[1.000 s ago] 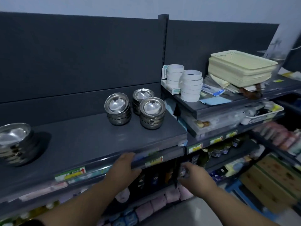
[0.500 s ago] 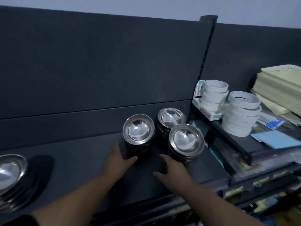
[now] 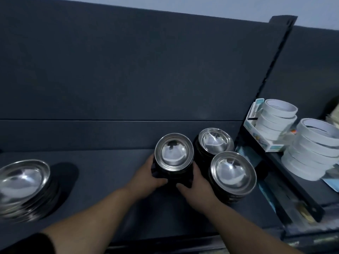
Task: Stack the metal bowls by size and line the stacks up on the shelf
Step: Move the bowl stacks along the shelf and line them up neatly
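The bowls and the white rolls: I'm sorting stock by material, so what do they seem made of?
The bowls: polished metal, probably stainless steel; their insides mirror the light. The white rolls: matte, likely paper-backed tape, judging by thin wound layers around hollow cores; can't be sure.

A dark grey flat shelf bears three close-set stacks of small shiny steel bowls at its right end: left stack, rear stack and front stack. Well apart, at far left, sits a blurred stack of wider steel bowls, apparently several deep.
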`<action>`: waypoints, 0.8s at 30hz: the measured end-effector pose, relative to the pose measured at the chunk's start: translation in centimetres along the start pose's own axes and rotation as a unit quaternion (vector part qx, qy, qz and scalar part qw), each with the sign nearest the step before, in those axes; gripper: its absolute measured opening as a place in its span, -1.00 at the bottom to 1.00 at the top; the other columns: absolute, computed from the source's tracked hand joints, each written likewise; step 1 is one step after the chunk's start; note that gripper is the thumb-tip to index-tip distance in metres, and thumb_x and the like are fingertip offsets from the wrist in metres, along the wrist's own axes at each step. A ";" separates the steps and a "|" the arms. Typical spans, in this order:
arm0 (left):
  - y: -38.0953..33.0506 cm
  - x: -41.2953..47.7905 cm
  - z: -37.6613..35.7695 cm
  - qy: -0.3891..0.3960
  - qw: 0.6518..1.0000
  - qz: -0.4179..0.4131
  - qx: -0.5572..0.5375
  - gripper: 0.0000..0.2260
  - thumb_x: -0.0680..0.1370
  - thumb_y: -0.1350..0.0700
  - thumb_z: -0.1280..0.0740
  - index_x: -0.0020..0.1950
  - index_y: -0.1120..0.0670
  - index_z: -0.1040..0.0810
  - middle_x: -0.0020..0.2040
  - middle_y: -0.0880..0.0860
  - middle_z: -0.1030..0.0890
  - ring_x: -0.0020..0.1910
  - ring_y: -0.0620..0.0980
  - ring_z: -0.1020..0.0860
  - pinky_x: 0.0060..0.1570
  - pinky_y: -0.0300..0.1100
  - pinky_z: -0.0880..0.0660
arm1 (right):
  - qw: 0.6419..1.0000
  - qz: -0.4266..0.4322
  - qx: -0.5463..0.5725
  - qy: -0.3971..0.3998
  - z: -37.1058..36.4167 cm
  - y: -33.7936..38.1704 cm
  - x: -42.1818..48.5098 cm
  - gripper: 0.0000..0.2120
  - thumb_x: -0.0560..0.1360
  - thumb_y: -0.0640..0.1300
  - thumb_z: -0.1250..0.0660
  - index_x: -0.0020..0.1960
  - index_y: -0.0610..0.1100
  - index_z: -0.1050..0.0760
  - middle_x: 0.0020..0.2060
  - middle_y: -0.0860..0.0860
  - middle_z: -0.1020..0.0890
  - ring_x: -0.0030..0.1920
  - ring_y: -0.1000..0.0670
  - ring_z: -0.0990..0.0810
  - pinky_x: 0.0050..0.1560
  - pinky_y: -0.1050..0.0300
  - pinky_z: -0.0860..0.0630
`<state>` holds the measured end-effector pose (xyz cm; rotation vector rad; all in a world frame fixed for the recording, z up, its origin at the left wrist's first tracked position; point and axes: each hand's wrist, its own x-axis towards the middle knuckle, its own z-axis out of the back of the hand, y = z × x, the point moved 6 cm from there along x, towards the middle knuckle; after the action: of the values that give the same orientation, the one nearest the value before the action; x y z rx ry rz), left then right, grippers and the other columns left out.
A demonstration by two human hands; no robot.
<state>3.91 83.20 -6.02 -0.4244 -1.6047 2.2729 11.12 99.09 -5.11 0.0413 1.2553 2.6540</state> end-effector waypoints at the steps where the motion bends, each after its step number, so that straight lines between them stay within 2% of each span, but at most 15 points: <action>1: 0.0 -0.6 -0.1 -0.005 1.000 0.007 -0.009 -0.21 0.27 0.22 -0.48 0.45 0.05 -0.24 0.26 -0.06 -0.50 0.28 -0.09 -0.47 0.20 -0.32 -0.45 | 1.000 0.006 0.005 0.001 -0.1 -0.1 -0.2 -0.07 0.42 -0.10 -0.44 0.57 0.00 0.09 0.38 -0.02 -0.46 0.35 -0.01 -0.47 0.39 0.03 -0.38; 4: 0.1 -2.9 0.1 -0.045 0.999 0.020 -0.022 -0.21 0.28 0.24 -0.48 0.44 -0.03 -0.23 0.25 -0.03 -0.52 0.28 -0.07 -0.49 0.28 -0.12 -0.45 | 0.999 0.026 0.025 0.013 -0.5 0.0 -0.9 -0.12 0.42 -0.14 -0.44 0.56 0.02 0.01 0.31 0.02 -0.53 0.30 0.02 -0.51 0.36 0.11 -0.40; 6: -0.1 -4.6 0.1 -0.070 0.996 0.022 -0.043 -0.24 0.31 0.31 -0.48 0.37 -0.14 -0.24 0.17 -0.05 -0.58 0.16 -0.20 -0.56 0.15 -0.23 -0.52 | 0.998 0.036 0.042 0.021 -0.9 0.1 -1.6 -0.16 0.42 -0.17 -0.44 0.55 0.04 -0.05 0.25 0.05 -0.57 0.26 0.06 -0.54 0.32 0.18 -0.40; 8: -0.3 -6.5 0.2 -0.083 0.994 0.027 -0.067 -0.29 0.35 0.42 -0.44 0.34 -0.09 -0.27 0.09 -0.06 -0.60 0.00 -0.34 -0.59 -0.03 -0.41 -0.51 | 0.997 0.048 0.057 0.034 -1.6 0.4 -2.4 -0.18 0.42 -0.17 -0.45 0.53 0.06 -0.09 0.23 0.07 -0.59 0.24 0.09 -0.55 0.31 0.18 -0.42; 10: 0.0 -8.6 0.7 -0.099 0.991 0.033 -0.082 -0.23 0.30 0.34 -0.48 0.43 0.01 -0.24 0.16 -0.01 -0.60 0.10 -0.25 -0.58 0.10 -0.35 -0.49 | 0.995 0.058 0.067 0.052 -2.5 1.0 -3.3 -0.21 0.42 -0.16 -0.44 0.52 0.07 -0.12 0.19 0.10 -0.61 0.21 0.11 -0.56 0.30 0.20 -0.42; 12: 0.4 -10.5 1.5 -0.118 0.989 0.035 -0.083 -0.13 0.23 0.18 -0.52 0.48 0.03 -0.21 0.21 -0.01 -0.60 0.21 -0.13 -0.55 0.28 -0.18 -0.45 | 0.991 0.071 0.085 0.069 -3.2 1.6 -4.3 -0.25 0.42 -0.15 -0.44 0.49 0.11 -0.16 0.15 0.14 -0.61 0.20 0.15 -0.56 0.29 0.21 -0.43; 14: 0.9 -12.3 2.4 -0.126 0.988 0.044 -0.079 -0.10 0.18 0.07 -0.53 0.47 -0.01 -0.23 0.22 -0.02 -0.60 0.24 -0.10 -0.55 0.34 -0.06 -0.42 | 0.988 0.076 0.096 0.089 -4.1 2.3 -5.2 -0.29 0.43 -0.14 -0.44 0.47 0.13 -0.19 0.12 0.19 -0.60 0.18 0.20 -0.55 0.26 0.26 -0.41; 16: 1.6 -13.7 3.4 -0.139 0.986 0.055 -0.074 -0.13 0.19 0.05 -0.54 0.45 -0.06 -0.26 0.22 -0.04 -0.60 0.24 -0.09 -0.54 0.35 0.00 -0.41 | 0.984 0.076 0.119 0.111 -5.2 2.8 -6.0 -0.29 0.43 -0.18 -0.43 0.48 0.09 -0.20 0.10 0.22 -0.61 0.14 0.26 -0.56 0.28 0.23 -0.43; 20: 2.3 -15.6 5.4 -0.149 0.985 0.062 -0.069 -0.15 0.20 0.08 -0.56 0.43 -0.07 -0.29 0.21 -0.03 -0.61 0.23 -0.09 -0.55 0.32 -0.03 -0.43 | 0.978 0.075 0.130 0.143 -7.1 4.3 -6.9 -0.31 0.44 -0.23 -0.43 0.47 0.02 -0.22 -0.01 0.37 -0.56 0.11 0.29 -0.57 0.28 0.21 -0.45; 24: 3.1 -16.3 8.0 -0.154 0.983 0.072 -0.066 -0.16 0.21 0.12 -0.56 0.43 -0.06 -0.30 0.21 -0.04 -0.61 0.22 -0.13 -0.55 0.28 -0.10 -0.46 | 0.978 0.082 0.123 0.151 -9.0 6.0 -7.3 -0.32 0.44 -0.23 -0.42 0.47 0.00 -0.23 -0.02 0.39 -0.53 0.13 0.26 -0.58 0.31 0.13 -0.47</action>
<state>14.99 68.46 -5.44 -0.2353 -1.9414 2.4431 16.17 87.09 -5.78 -0.2401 1.7410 2.6980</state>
